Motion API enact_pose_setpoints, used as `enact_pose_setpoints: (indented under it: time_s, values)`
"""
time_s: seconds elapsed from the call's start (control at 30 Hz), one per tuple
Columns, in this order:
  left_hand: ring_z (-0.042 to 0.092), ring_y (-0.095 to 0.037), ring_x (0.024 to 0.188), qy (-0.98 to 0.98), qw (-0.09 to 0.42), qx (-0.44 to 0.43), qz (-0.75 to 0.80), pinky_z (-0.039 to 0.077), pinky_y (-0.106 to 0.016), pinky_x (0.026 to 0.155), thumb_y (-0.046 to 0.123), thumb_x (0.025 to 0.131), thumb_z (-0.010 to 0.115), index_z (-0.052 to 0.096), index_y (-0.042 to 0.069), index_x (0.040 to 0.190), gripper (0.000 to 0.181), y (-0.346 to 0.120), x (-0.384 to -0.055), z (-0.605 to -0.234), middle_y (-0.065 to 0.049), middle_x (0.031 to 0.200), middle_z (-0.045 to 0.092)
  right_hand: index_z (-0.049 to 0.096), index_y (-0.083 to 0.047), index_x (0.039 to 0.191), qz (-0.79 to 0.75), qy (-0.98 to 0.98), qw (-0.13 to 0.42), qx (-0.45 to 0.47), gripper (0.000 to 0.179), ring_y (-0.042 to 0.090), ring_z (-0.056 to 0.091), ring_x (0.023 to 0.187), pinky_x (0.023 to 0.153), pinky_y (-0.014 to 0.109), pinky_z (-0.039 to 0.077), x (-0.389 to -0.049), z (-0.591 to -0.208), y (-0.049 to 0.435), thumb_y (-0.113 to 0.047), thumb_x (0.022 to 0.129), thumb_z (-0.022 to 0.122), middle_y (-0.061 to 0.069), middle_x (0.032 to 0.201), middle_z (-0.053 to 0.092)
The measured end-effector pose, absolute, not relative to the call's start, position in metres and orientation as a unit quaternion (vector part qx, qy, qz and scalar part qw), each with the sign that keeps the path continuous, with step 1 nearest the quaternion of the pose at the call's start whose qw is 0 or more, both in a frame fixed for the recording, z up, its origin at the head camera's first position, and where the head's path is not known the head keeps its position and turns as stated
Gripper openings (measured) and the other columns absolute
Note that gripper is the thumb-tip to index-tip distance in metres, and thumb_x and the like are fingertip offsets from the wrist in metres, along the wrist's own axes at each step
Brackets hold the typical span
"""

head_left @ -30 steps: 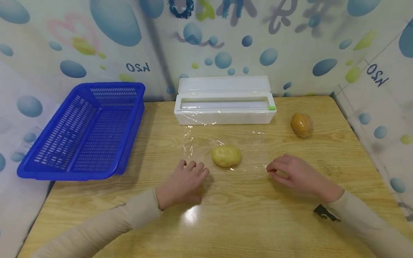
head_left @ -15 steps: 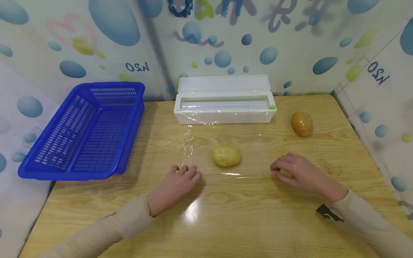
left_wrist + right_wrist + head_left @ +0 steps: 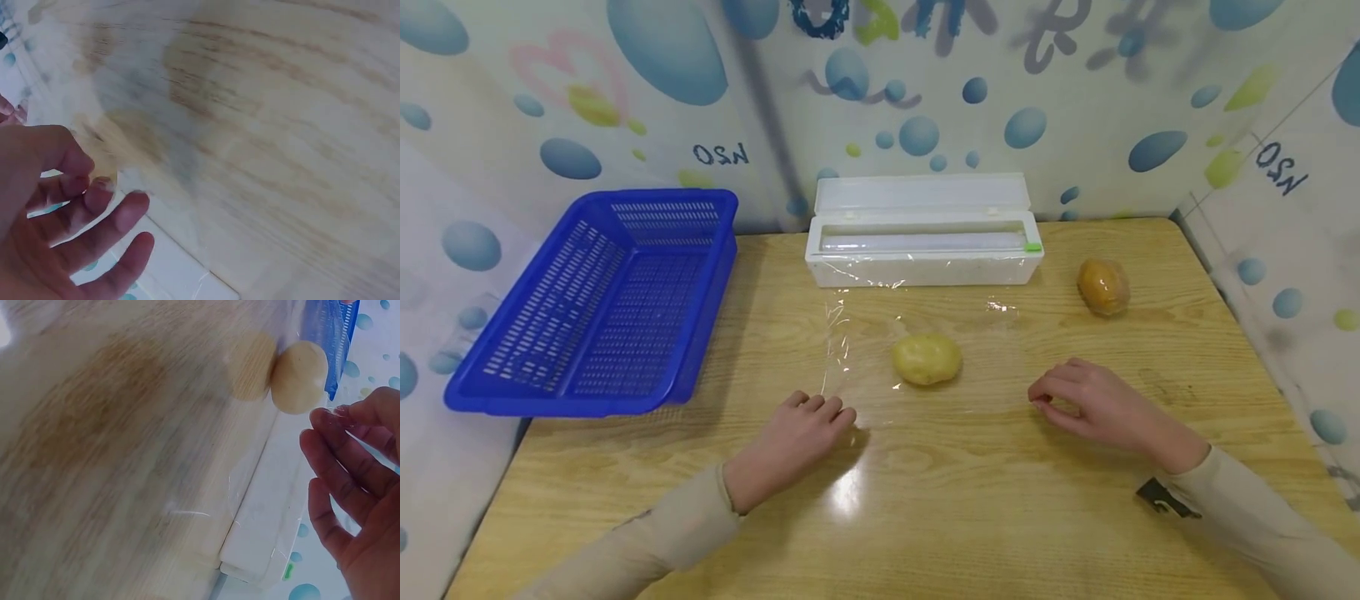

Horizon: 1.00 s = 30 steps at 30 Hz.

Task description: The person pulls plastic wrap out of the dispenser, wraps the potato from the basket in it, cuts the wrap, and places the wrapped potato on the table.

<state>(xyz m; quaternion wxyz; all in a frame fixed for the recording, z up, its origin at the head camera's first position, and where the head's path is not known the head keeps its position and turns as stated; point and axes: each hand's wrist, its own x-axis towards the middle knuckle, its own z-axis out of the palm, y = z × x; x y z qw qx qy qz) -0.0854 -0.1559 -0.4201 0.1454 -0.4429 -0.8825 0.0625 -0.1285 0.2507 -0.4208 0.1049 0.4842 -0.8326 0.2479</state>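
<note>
A sheet of clear plastic wrap (image 3: 850,333) stretches forward from the white dispenser box (image 3: 925,271), its roll visible inside. On the film sits a pale yellow potato (image 3: 927,359), which also shows in the right wrist view as a rounded pale potato (image 3: 300,377). My left hand (image 3: 793,446) pinches the film's near left corner between thumb and forefinger; the other fingers of the left hand (image 3: 87,219) are spread loosely. At the near right corner, my right hand (image 3: 1093,408) pinches the film with thumb and fingertips, as the right hand (image 3: 356,462) shows up close.
A blue plastic basket (image 3: 602,308) stands at the left of the wooden table (image 3: 970,517). An orange-brown round item wrapped in film (image 3: 1103,287) lies at the back right. A patterned wall (image 3: 917,92) borders the table behind the box.
My left hand has moved left and nearer to the body, to the film's left corner. The right hand has shifted slightly right. The potato stays in place.
</note>
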Motion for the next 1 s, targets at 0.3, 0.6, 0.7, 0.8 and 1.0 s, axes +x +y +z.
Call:
enact_pose_setpoints:
  time_s: [0.3, 0.6, 0.7, 0.8, 1.0]
  values:
    - [0.046, -0.015, 0.053, -0.877, 0.155, -0.45, 0.056, 0.037, -0.028, 0.052, 0.008, 0.082, 0.066, 0.045, 0.01, 0.08, 0.021, -0.157, -0.09, -0.425, 0.0, 0.066, 0.044, 0.067, -0.011, 0.09, 0.248, -0.836, 0.105, 0.477, 0.042, 0.008, 0.06, 0.076, 0.065, 0.034, 0.05, -0.129, -0.418, 0.252, -0.039, 0.103, 0.039, -0.007, 0.088, 0.067]
    - [0.048, -0.012, 0.062, -0.861, 0.077, -0.501, 0.04, 0.041, -0.023, 0.056, 0.002, 0.08, 0.072, 0.052, 0.01, 0.089, 0.023, -0.167, -0.086, -0.419, 0.002, 0.073, 0.049, 0.068, -0.011, 0.09, 0.248, -0.841, 0.098, 0.471, 0.04, 0.008, 0.059, 0.076, 0.064, 0.033, 0.05, -0.128, -0.421, 0.255, -0.038, 0.102, 0.041, -0.008, 0.088, 0.067]
    - [0.05, -0.014, 0.068, -0.868, 0.058, -0.493, 0.031, 0.043, -0.025, 0.058, -0.001, 0.08, 0.07, 0.055, 0.007, 0.091, 0.021, -0.169, -0.087, -0.417, -0.001, 0.079, 0.051, 0.068, -0.011, 0.091, 0.25, -0.84, 0.098, 0.471, 0.038, 0.009, 0.06, 0.076, 0.064, 0.033, 0.051, -0.126, -0.423, 0.256, -0.037, 0.102, 0.042, -0.007, 0.088, 0.067]
    - [0.05, -0.016, 0.071, -0.873, 0.05, -0.485, 0.014, 0.046, -0.028, 0.06, -0.005, 0.078, 0.068, 0.056, 0.006, 0.093, 0.022, -0.172, -0.088, -0.414, -0.003, 0.082, 0.05, 0.068, -0.01, 0.092, 0.253, -0.839, 0.098, 0.471, 0.039, 0.01, 0.06, 0.077, 0.064, 0.033, 0.051, -0.124, -0.425, 0.256, -0.037, 0.102, 0.042, -0.006, 0.089, 0.067]
    - [0.046, -0.011, 0.065, -0.873, 0.045, -0.482, -0.055, 0.045, -0.019, 0.054, -0.009, 0.078, 0.068, 0.057, 0.004, 0.089, 0.02, -0.179, -0.094, -0.412, -0.002, 0.08, 0.047, 0.068, -0.01, 0.092, 0.257, -0.841, 0.098, 0.466, 0.036, 0.01, 0.06, 0.078, 0.064, 0.033, 0.052, -0.121, -0.426, 0.255, -0.035, 0.102, 0.044, -0.006, 0.089, 0.067]
